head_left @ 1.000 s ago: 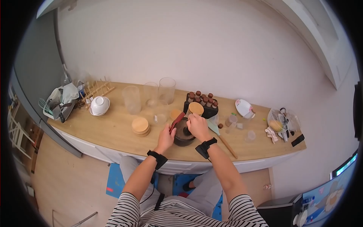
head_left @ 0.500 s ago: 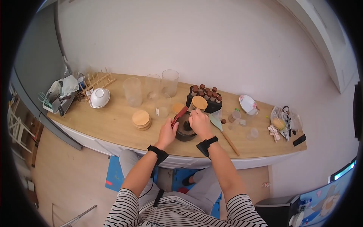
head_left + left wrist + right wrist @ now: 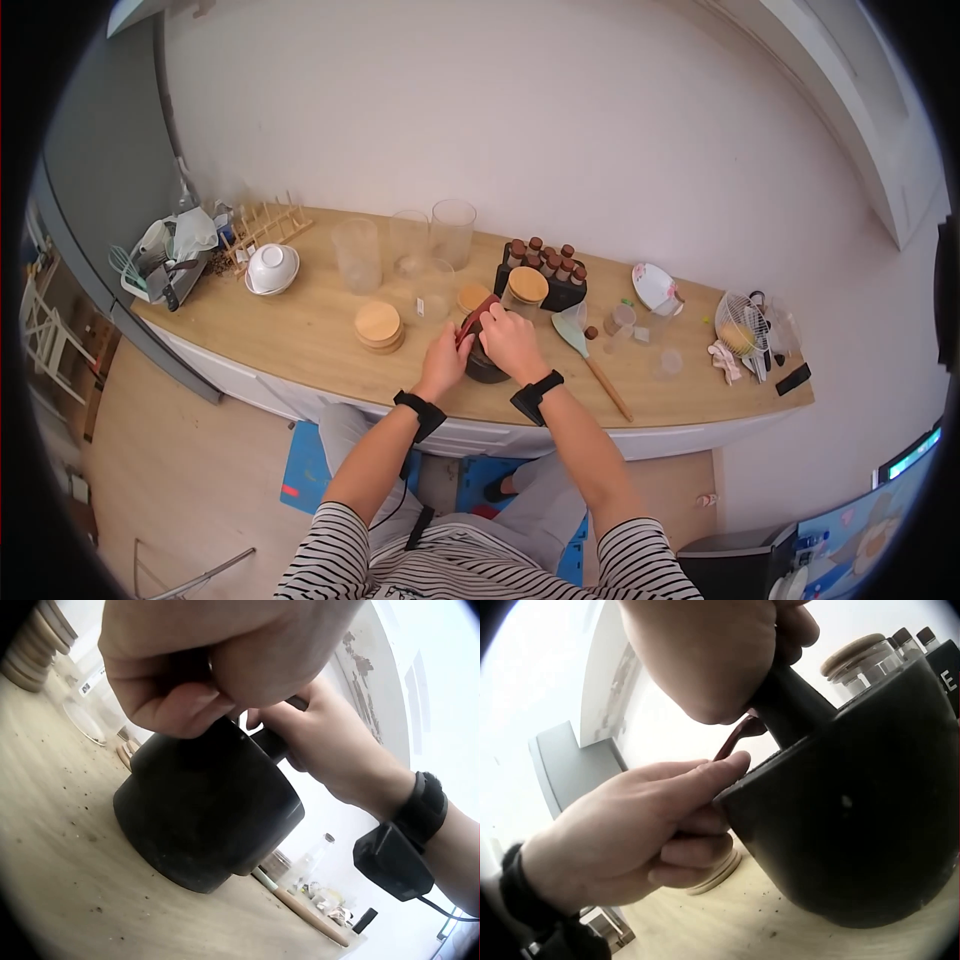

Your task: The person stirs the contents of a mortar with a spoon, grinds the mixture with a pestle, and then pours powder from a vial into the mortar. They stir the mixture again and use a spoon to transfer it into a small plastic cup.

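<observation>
A black mortar [image 3: 855, 810] stands near the front edge of the wooden counter. My right hand [image 3: 510, 345] grips the black pestle [image 3: 795, 709], which leans in the mortar's mouth; in the head view this hand covers most of it. My left hand [image 3: 444, 360] is at the mortar's left rim, its thumb laid along a slim red utensil [image 3: 739, 737] and its fingers curled beneath. The utensil [image 3: 480, 314] slants up over the mortar toward the right fingers. Its far end is partly hidden, so I cannot tell its exact kind.
A wooden-lidded jar [image 3: 527, 287] and a rack of brown-capped bottles [image 3: 545, 270] stand behind the mortar. Stacked wooden lids [image 3: 379, 327] lie left, before clear glass containers [image 3: 357, 255]. A pale green spatula [image 3: 590, 362] lies right. Dark crumbs [image 3: 86, 810] dot the counter.
My right hand has moved left over the mortar with the pestle, now close against the red utensil and my left hand. The left hand stays at the rim with the utensil.
</observation>
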The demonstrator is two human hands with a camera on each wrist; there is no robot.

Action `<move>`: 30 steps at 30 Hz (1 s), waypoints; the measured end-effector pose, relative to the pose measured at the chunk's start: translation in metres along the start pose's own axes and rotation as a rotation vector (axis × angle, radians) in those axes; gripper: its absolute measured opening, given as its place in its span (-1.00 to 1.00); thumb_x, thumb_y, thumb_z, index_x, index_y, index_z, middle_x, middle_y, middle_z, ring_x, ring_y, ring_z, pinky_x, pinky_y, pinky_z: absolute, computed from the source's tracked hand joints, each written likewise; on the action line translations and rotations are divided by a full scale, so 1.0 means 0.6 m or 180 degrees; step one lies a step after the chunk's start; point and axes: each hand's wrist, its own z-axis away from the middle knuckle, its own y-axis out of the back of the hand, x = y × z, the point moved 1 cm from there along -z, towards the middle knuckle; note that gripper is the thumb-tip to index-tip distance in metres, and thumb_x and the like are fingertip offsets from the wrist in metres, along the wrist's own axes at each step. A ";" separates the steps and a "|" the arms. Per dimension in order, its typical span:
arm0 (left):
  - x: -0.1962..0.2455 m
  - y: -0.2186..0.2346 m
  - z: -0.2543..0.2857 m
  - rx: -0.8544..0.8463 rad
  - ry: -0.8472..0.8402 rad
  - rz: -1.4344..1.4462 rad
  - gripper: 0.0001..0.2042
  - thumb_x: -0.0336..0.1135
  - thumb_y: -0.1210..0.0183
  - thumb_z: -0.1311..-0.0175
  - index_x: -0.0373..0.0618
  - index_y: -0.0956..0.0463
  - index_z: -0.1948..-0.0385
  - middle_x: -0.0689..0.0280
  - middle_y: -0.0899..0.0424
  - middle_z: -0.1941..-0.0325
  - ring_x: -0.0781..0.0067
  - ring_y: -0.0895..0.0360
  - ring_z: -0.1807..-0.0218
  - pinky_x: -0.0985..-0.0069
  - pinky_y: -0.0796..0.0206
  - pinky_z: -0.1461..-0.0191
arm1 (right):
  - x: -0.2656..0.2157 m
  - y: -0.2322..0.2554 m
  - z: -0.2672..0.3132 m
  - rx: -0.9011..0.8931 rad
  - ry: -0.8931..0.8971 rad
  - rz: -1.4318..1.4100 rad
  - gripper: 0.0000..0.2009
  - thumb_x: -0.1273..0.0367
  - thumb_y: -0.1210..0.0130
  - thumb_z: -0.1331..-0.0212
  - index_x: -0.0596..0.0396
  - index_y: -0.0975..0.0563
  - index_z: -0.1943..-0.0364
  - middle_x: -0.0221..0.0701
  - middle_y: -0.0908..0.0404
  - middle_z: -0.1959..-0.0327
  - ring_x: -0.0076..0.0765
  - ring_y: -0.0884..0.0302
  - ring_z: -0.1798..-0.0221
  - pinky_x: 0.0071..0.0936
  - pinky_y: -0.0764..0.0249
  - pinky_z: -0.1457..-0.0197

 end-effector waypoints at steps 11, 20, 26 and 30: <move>-0.006 0.014 -0.001 -0.0097 0.0042 0.0203 -0.72 -0.15 -0.18 -0.51 -0.24 -0.49 0.16 -0.13 -0.68 0.35 -0.30 -0.63 0.25 0.01 -0.43 0.21 | 0.050 0.007 -0.036 0.0325 -0.0962 -0.0440 -0.91 0.41 -0.16 -0.21 0.14 -0.58 0.37 -0.13 -0.62 0.33 0.14 -0.67 0.29 0.03 -0.60 0.22; 0.006 0.082 0.034 -0.0355 0.0031 -0.0022 -0.73 -0.17 -0.15 -0.52 -0.24 -0.51 0.23 -0.08 -0.65 0.46 -0.25 -0.62 0.35 0.02 -0.38 0.33 | 0.035 0.003 -0.004 0.0060 -0.0389 -0.0364 -0.95 0.42 -0.18 -0.15 0.09 -0.59 0.38 -0.23 -0.56 0.35 0.07 -0.64 0.32 -0.05 -0.59 0.28; 0.055 0.135 0.041 -0.0363 -0.0432 -0.0800 -0.81 -0.26 -0.19 -0.47 -0.23 -0.58 0.23 -0.08 -0.65 0.50 -0.21 -0.63 0.39 0.03 -0.38 0.34 | 0.072 0.020 -0.025 0.0411 -0.0550 -0.0409 -0.95 0.42 -0.18 -0.16 0.08 -0.59 0.36 -0.22 -0.56 0.34 0.10 -0.63 0.35 -0.04 -0.58 0.31; 0.065 0.132 0.018 -0.0445 -0.0597 -0.1211 -0.80 -0.24 -0.19 -0.46 -0.21 -0.58 0.25 -0.08 -0.66 0.49 -0.23 -0.63 0.38 -0.03 -0.40 0.32 | 0.071 0.000 -0.003 0.0229 -0.0615 -0.0406 -0.93 0.41 -0.18 -0.19 0.08 -0.57 0.31 -0.24 -0.54 0.34 0.09 -0.63 0.32 -0.03 -0.56 0.26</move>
